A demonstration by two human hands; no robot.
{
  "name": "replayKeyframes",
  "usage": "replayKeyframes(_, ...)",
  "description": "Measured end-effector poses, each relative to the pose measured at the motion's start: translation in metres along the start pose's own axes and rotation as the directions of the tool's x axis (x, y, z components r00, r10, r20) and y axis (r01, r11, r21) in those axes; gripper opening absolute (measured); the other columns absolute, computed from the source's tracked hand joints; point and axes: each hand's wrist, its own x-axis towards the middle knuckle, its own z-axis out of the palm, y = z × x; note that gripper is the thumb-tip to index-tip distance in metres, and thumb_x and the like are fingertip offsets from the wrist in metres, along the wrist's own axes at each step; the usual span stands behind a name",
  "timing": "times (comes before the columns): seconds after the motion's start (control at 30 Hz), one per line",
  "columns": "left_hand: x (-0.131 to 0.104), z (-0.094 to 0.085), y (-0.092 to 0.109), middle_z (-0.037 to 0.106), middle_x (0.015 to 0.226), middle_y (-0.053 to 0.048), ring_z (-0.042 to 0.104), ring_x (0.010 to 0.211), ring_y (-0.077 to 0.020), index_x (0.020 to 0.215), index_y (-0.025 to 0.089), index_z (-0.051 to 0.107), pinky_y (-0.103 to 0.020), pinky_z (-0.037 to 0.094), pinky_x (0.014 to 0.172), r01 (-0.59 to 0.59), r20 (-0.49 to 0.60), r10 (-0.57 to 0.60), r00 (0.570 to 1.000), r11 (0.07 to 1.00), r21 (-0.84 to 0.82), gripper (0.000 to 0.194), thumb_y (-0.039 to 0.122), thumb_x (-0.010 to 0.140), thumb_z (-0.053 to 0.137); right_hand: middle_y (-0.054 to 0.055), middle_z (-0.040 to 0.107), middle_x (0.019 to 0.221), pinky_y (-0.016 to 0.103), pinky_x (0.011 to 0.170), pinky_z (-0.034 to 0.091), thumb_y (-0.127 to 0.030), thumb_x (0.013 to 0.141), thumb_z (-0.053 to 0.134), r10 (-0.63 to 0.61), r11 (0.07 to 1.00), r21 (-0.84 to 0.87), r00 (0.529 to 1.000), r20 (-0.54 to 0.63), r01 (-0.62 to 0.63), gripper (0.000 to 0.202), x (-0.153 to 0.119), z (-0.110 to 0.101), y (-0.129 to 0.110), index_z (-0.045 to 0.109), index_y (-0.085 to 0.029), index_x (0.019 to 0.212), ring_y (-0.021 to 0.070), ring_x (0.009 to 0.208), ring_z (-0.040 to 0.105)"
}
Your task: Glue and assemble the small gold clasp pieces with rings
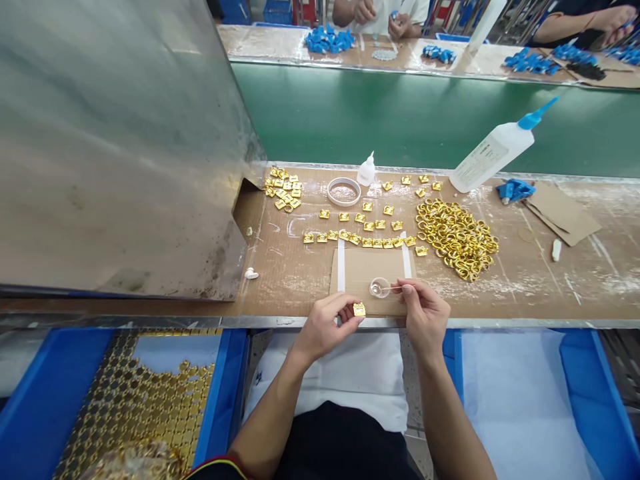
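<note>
Between the thumb and fingers of my left hand (pixel 327 325) is a small square gold piece (pixel 359 309), held at the bench's front edge. My right hand (pixel 425 313) pinches a thin pale stick (pixel 395 289), its tip inside a small clear round cup (pixel 379 287). The cup rests on a cardboard sheet (pixel 373 265) fixed with white tape strips (pixel 341 265). Just beyond the sheet runs a row of similar gold pieces (pixel 377 243), with more scattered behind. To the right lies a heap of gold rings (pixel 457 237).
A large metal housing (pixel 120 147) blocks the left. A small dropper bottle (pixel 367 170), a tape roll (pixel 344 191) and a big tilted bottle (pixel 493 157) stand behind. Blue bins (pixel 233 393) flank my lap; the left one holds gold pieces. Other people work across the green belt (pixel 360 113).
</note>
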Motion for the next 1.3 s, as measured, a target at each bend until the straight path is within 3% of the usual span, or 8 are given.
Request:
replayKeyframes(0.2,0.000,0.000,-0.002,0.066,0.075,-0.001,0.060,0.062,-0.0104,0.098,0.015,0.068,-0.019,0.049,0.058,-0.001,0.002,0.001,1.000,1.000,0.016,0.010,0.021,0.090,0.066,0.002,0.077,0.086,0.024,0.057,0.055,-0.027,0.099,0.067,-0.041,0.995,0.096,0.999,0.029,0.038,0.012,-0.023,0.003,-0.023,0.078,-0.023,0.095,0.0132,0.059,0.064)
replayKeyframes(0.4,0.000,-0.001,0.000,0.066,0.075,-0.001,0.060,0.062,-0.0113,0.096,0.016,0.069,-0.021,0.051,0.061,0.020,0.018,-0.020,1.000,0.999,0.028,0.014,0.029,0.092,0.065,0.003,0.077,0.091,0.027,0.058,0.058,-0.021,0.101,0.064,-0.126,0.992,0.002,0.986,0.106,0.126,0.014,-0.040,0.012,-0.027,0.077,-0.024,0.100,0.0162,0.063,0.069)
replayKeyframes(0.8,0.000,-0.001,0.002,0.064,0.075,-0.001,0.060,0.064,-0.0111,0.095,0.015,0.069,-0.020,0.050,0.062,0.000,0.019,-0.001,1.000,1.000,0.020,0.011,0.024,0.092,0.064,0.005,0.077,0.093,0.029,0.060,0.061,-0.019,0.102,0.061,-0.110,0.992,-0.034,0.979,0.173,0.118,0.014,-0.046,0.016,-0.021,0.075,-0.023,0.101,0.0204,0.075,0.074)
replayKeyframes(1.3,0.000,-0.001,0.002,0.065,0.075,-0.002,0.060,0.063,-0.0115,0.095,0.016,0.069,-0.021,0.052,0.062,0.009,0.014,-0.009,1.000,0.999,0.040,0.011,0.026,0.092,0.064,0.005,0.079,0.092,0.030,0.064,0.062,-0.022,0.101,0.062,-0.120,0.990,-0.056,0.979,0.165,0.131,0.015,-0.045,0.018,-0.022,0.077,-0.023,0.100,0.0203,0.071,0.074)
